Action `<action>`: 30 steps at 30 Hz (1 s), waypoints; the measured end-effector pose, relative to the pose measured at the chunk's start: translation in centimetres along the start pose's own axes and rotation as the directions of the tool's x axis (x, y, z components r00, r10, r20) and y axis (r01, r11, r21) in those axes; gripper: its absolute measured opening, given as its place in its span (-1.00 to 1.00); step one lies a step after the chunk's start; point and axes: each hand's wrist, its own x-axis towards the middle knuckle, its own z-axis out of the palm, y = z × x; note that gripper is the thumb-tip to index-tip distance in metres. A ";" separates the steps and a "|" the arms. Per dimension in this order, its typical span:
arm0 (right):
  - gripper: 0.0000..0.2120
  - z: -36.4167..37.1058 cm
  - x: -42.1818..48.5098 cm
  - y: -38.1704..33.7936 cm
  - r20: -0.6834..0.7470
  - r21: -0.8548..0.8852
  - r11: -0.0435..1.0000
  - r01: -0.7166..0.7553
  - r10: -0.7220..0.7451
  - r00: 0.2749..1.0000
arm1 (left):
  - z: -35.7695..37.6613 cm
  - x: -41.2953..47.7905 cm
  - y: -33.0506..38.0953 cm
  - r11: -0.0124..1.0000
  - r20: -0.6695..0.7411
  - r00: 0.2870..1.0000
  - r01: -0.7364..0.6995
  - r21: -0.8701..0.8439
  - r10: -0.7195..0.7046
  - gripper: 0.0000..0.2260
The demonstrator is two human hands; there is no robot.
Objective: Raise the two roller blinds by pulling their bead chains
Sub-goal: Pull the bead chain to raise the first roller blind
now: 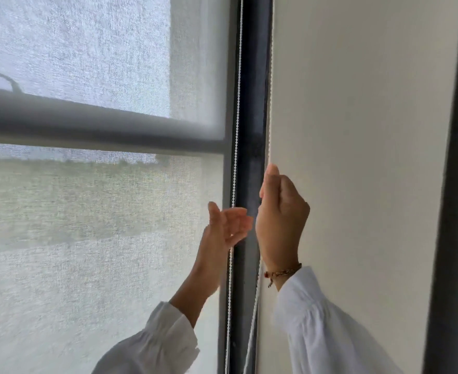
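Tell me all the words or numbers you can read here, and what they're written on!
There are none to read. The sheer roller blind, the cream blind, the bead chains, the dark window frame, the white sleeves and the bracelet all carry no writing.

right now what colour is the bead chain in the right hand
White, clearest in the head view: the bead chain runs up from the right hand.
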 end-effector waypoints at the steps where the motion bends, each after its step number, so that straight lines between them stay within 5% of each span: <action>1: -0.64 -0.8 -1.3 0.2 0.017 0.003 1.000 0.025 -0.025 1.000 | 0.6 0.4 1.3 1.000 0.007 1.000 -0.017 0.006 0.017 -0.35; 8: -0.54 -5.7 -7.7 2.3 0.181 -0.129 0.976 0.178 -0.153 0.972 | 5.8 2.9 11.5 0.989 0.102 0.993 -0.048 -0.140 0.063 -0.62; 11: -0.60 -6.6 -7.6 2.1 0.220 -0.089 0.976 0.199 -0.176 0.960 | 8.6 2.6 13.3 0.990 -0.019 0.997 -0.081 -0.118 0.079 -0.66; 14: -0.60 -6.7 -6.6 1.8 0.282 0.060 0.996 -0.063 0.043 0.958 | 10.5 2.3 13.0 0.962 -0.213 0.943 -0.270 -0.035 0.257 -0.65; 16: -0.60 -6.5 -5.4 1.9 0.386 0.223 0.875 -0.429 0.325 0.863 | 11.1 2.5 12.7 0.926 -0.252 0.892 -0.375 0.050 0.375 -0.62; 18: -0.59 -6.3 -3.1 2.0 0.438 0.282 0.747 -0.602 0.458 0.773 | 11.0 2.5 12.4 0.899 -0.251 0.863 -0.422 0.119 0.439 -0.60; 24: -0.64 -4.3 5.8 -1.0 0.506 0.461 0.597 -0.657 0.431 0.747 | 7.7 0.0 7.8 0.888 -0.268 0.860 -0.359 0.288 0.435 -0.61; 30: -0.75 1.7 9.5 -4.5 0.483 0.406 0.672 -0.619 0.417 0.770 | 4.1 -5.0 -0.8 0.873 -0.179 0.924 -0.238 0.425 0.338 -0.63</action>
